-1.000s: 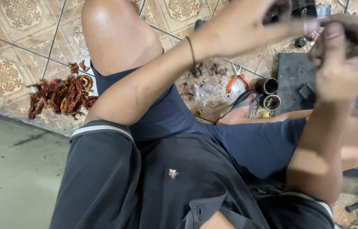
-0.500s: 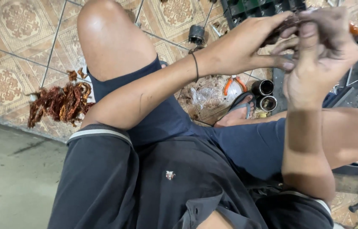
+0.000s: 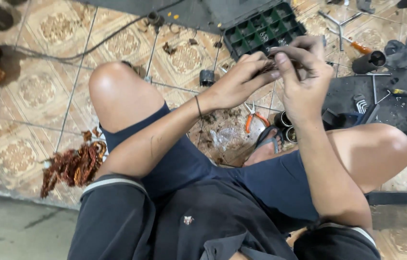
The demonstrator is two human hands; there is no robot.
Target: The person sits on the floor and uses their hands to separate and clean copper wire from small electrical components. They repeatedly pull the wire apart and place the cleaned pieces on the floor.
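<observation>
While both hands pinch the small dark part (image 3: 280, 65), left hand (image 3: 235, 84) at nine o'clock, right hand (image 3: 304, 82) should grip it firmly.

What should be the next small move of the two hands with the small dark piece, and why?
Probably keep both hands close together and go on working the small dark piece with the fingertips. The left hand and the right hand both pinch it in the air above the floor, so letting go with one hand could drop it among the clutter below. What the piece is cannot be told.
</observation>
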